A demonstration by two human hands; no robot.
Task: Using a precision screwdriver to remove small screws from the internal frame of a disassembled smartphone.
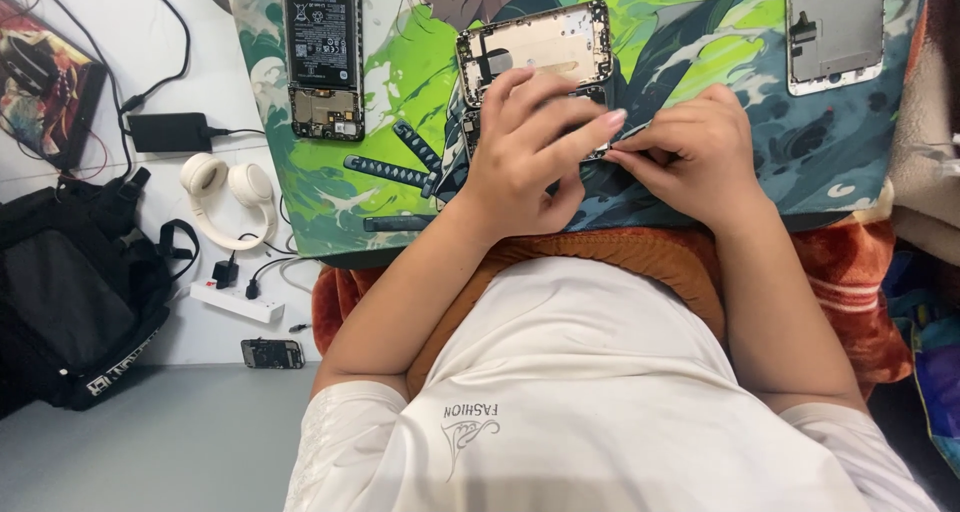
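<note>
An opened phone point(535, 52), back cover off and its pale inner frame showing, lies on a green illustrated mat point(700, 32) near the mat's near edge, about midway along it. The left hand point(525, 152) lies over the phone's lower half, fingers spread and stretched rightward, so only the upper part of the phone shows beyond the knuckles; its fingertips press down at the phone's lower right corner. The right hand point(690, 152) sits just right of that corner, curled nearly closed, thumb and forefinger pinched together against the phone's edge where they meet the left fingertips; whether something small is held in the pinch cannot be told. Toward the mat's far left corner lies a second phone point(322, 52), also open, its black battery exposed. At the far right corner lies a grey screen frame point(835, 27). Left of the mat, on the white worktop point(90, 42), sit cream headphones point(228, 197), a black charger point(170, 132) with its cable, and a white power strip point(235, 302); a black bag point(75, 292) rests at the worktop's left edge.
</note>
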